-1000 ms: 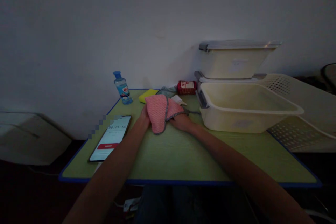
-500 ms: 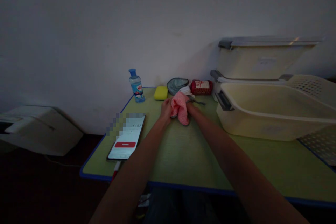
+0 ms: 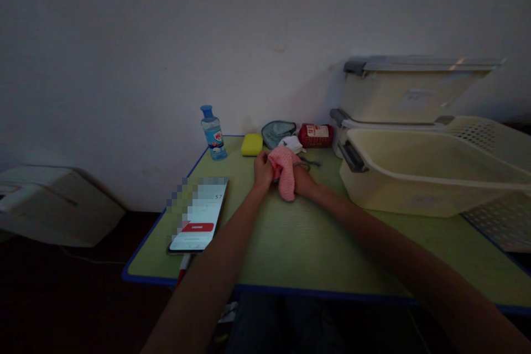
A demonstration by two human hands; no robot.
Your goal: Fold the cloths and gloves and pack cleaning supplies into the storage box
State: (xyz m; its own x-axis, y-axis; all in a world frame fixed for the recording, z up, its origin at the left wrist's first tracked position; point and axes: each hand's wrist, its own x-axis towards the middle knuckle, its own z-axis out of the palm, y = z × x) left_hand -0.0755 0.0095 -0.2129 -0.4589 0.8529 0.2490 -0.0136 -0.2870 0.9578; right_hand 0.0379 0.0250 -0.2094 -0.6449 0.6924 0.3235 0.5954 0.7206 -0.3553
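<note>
A pink textured cloth [image 3: 285, 174] with a grey edge is bunched up between my hands over the middle of the table. My left hand [image 3: 263, 170] is closed, its fingers gripping the cloth's left side. On the other side my right hand [image 3: 304, 181] holds the cloth, with most of its fingers hidden behind the folds. One fold hangs down in front. A grey cord [image 3: 310, 163] sticks out beyond my right hand. Just behind lie a white cloth-like item [image 3: 291, 144], a grey-blue cloth item [image 3: 277, 134] and a yellow sponge [image 3: 251, 145].
A blue bottle [image 3: 214, 135] stands at the back left, a red package [image 3: 316, 135] at the back. A phone [image 3: 201, 215] lies left of my forearm. Right are a cream basin [image 3: 398, 193], a lidded box [image 3: 410, 97] and a perforated basket [image 3: 493, 135]. The table [image 3: 290, 254] has a blue edge.
My right forearm has swung outward to the right, and its wrist is bent more. The cloth's hanging fold has changed shape slightly. Both hands keep hold of it; the view has shifted a little.
</note>
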